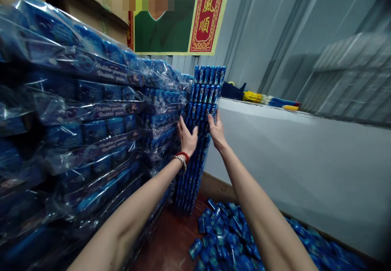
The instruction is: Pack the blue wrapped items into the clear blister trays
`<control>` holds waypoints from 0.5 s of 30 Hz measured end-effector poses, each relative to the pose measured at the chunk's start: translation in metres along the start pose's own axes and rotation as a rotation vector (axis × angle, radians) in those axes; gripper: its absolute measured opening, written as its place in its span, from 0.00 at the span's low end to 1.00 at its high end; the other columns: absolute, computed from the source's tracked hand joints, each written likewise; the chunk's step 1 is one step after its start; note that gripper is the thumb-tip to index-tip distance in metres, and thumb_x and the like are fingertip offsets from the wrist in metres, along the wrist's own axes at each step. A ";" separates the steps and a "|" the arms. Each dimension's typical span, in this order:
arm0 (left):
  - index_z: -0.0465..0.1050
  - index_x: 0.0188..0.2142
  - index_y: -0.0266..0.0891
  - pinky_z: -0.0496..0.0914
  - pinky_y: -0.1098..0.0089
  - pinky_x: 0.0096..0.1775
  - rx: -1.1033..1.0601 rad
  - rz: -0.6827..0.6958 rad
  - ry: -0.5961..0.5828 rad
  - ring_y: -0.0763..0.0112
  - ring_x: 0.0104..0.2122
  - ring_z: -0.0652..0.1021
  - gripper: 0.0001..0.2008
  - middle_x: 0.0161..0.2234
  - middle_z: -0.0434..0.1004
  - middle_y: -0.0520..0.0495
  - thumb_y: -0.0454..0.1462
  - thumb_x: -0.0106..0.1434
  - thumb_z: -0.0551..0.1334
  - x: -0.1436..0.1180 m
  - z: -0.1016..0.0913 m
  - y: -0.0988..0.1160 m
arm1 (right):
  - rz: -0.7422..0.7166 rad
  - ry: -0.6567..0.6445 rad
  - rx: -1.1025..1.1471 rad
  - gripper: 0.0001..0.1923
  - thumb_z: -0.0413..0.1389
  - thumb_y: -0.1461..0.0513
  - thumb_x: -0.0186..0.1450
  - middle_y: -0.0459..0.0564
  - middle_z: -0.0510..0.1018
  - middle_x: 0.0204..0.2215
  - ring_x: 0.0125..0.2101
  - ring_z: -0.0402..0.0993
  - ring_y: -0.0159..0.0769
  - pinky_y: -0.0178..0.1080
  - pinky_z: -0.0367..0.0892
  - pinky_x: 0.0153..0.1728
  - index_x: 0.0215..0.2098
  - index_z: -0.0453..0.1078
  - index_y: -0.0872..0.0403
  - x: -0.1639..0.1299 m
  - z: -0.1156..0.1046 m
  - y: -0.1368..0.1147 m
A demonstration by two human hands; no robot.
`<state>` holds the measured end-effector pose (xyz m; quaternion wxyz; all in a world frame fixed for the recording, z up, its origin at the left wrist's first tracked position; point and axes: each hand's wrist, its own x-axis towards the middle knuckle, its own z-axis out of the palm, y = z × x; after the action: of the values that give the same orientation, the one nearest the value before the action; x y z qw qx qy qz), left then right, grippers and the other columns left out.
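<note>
A tall upright stack of small blue canisters (pixel 203 93), set in neat rows, stands ahead of me. At the stack's left side is my left hand (pixel 187 137), open, its thumb spread and pointing up; a red bracelet and a silver bangle circle the wrist. My right hand (pixel 216 130) lies along the right side with straight fingers, the thumb near the stack's front face. Both hands appear to touch the stack, though the exact contact is unclear. Loose blue canisters (pixel 224 238) lie in a heap below my forearms.
Plastic-wrapped trays of blue bubble gum canisters (pixel 113 73) are piled high on the left. Cardboard boxes (pixel 94 10) stand behind them. At right, a white panel (pixel 293 153) carries yellow and blue items (pixel 269 100) on its ledge. A poster (pixel 171 30) hangs on the metal wall.
</note>
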<state>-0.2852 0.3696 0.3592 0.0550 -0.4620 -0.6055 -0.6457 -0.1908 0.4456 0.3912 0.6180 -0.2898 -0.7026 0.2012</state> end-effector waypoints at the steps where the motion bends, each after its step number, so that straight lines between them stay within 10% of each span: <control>1: 0.38 0.64 0.28 0.54 0.58 0.58 0.064 -0.011 -0.040 0.54 0.62 0.54 0.44 0.62 0.48 0.29 0.45 0.57 0.60 -0.010 0.003 -0.002 | 0.040 -0.015 0.003 0.40 0.45 0.43 0.62 0.58 0.54 0.62 0.62 0.48 0.44 0.52 0.45 0.60 0.64 0.46 0.56 -0.003 -0.001 -0.002; 5: 0.33 0.64 0.28 0.49 0.49 0.58 0.289 -0.052 -0.127 0.43 0.62 0.50 0.57 0.62 0.43 0.24 0.51 0.46 0.65 -0.028 0.015 0.000 | 0.048 -0.045 -0.065 0.43 0.44 0.40 0.61 0.56 0.50 0.64 0.63 0.45 0.41 0.49 0.42 0.61 0.65 0.43 0.56 -0.012 0.001 -0.012; 15: 0.32 0.64 0.29 0.53 0.51 0.56 0.305 -0.172 0.006 0.47 0.59 0.57 0.48 0.59 0.51 0.27 0.46 0.53 0.58 -0.017 0.031 0.009 | 0.023 0.032 -0.209 0.39 0.42 0.42 0.62 0.57 0.50 0.63 0.62 0.46 0.44 0.53 0.46 0.59 0.64 0.45 0.54 -0.023 0.013 -0.023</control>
<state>-0.2534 0.3845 0.3491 0.0709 -0.3928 -0.7337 -0.5499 -0.2056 0.4145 0.3870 0.5932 -0.3641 -0.7063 0.1292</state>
